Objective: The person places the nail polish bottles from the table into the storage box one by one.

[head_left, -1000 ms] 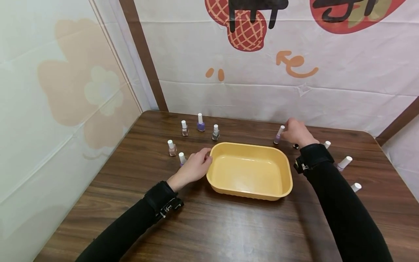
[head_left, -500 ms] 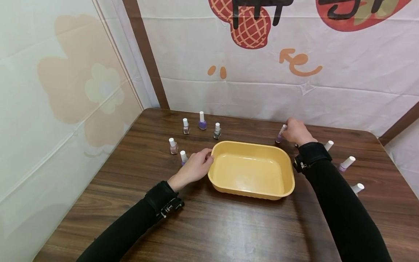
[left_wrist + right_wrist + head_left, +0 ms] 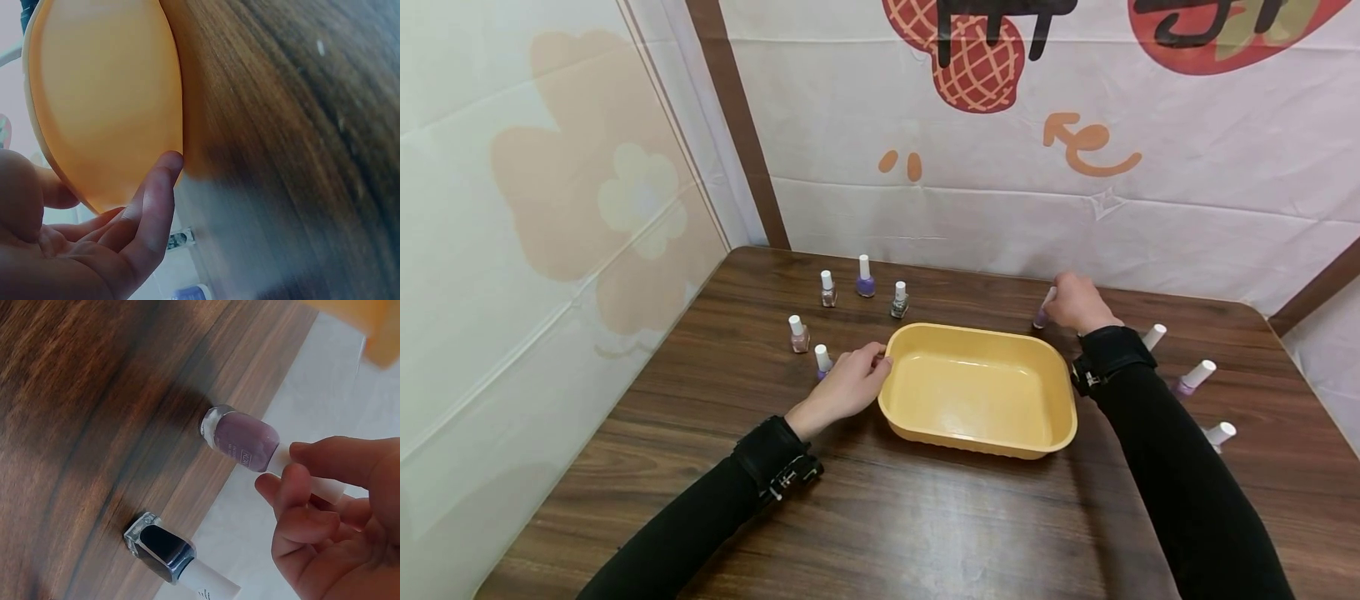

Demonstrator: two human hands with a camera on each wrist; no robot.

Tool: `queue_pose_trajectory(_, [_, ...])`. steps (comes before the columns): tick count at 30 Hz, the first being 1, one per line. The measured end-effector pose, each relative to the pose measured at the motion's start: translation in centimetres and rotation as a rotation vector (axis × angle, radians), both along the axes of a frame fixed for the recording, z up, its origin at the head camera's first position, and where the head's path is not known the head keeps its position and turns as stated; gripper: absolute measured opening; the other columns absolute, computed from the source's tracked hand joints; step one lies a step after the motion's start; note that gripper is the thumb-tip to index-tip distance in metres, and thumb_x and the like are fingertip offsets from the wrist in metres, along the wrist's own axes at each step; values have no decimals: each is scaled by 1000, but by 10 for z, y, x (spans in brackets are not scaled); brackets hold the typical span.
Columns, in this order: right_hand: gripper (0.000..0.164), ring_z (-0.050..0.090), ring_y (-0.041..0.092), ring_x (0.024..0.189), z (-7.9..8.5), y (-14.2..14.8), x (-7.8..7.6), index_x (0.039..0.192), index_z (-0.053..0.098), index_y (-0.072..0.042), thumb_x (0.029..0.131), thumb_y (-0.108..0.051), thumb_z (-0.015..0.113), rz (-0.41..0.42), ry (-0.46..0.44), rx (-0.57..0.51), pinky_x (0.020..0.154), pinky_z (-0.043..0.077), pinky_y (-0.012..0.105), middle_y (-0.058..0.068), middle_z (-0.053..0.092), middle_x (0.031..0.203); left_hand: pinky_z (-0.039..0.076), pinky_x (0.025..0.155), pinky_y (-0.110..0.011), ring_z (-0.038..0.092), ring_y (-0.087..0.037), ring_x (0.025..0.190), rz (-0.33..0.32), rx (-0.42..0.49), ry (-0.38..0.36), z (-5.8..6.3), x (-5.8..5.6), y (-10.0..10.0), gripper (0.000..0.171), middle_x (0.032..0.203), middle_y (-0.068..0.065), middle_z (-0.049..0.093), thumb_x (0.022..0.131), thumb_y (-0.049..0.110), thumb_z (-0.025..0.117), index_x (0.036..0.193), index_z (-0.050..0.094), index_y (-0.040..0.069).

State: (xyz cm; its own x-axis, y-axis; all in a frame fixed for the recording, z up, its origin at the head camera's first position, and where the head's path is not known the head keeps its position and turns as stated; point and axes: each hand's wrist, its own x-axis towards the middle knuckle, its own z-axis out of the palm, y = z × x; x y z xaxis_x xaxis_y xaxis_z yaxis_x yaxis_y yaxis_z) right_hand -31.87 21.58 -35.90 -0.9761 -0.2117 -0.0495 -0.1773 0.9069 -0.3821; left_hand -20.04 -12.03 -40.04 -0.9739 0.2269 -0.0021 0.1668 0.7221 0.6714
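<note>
With its fingers against the outer wall and the thumb at the rim, my left hand [image 3: 842, 385] grips the left end of a yellow rectangular tray [image 3: 106, 94]. Beyond the tray's back right corner, my right hand [image 3: 1078, 302] pinches the white cap of a mauve nail polish bottle [image 3: 247, 440]. That bottle stands a little tilted, its base at the table surface. Close beside it is a dark nail polish bottle [image 3: 165, 550] with a white cap, mostly hidden by the hand in the head view. Nothing lies inside the tray.
Several nail polish bottles stand left of and behind the tray, among them a purple one [image 3: 865, 286] and a pinkish one [image 3: 799, 337]. More white-capped bottles, one lilac [image 3: 1193, 379], stand by the right forearm. A printed cloth [image 3: 970, 217] hangs behind the wooden table [image 3: 880, 525].
My right hand has shifted slightly left over the cap of the mauve bottle, covering more of it. The left hand stays on the tray. The head view has shifted a little.
</note>
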Motion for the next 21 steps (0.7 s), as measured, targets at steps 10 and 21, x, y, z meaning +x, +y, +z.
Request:
queue_pose_trajectory(10, [19, 60, 42, 91, -2, 1, 2, 84, 67, 2, 81, 1, 49, -1, 30, 1, 78, 46, 46, 17, 70, 81, 49, 71, -27, 60, -12, 78, 3, 0, 14, -2, 0, 0, 32, 95, -5, 68, 102, 24, 43, 121, 60, 4])
queue_pose_trajectory(21, [22, 62, 41, 89, -2, 3, 4, 82, 72, 2, 79, 1, 50, 21, 78, -4, 80, 48, 48, 17, 72, 81, 48, 69, -26, 59, -12, 77, 3, 11, 18, -2, 1, -1, 31, 93, -5, 67, 102, 23, 44, 119, 60, 4])
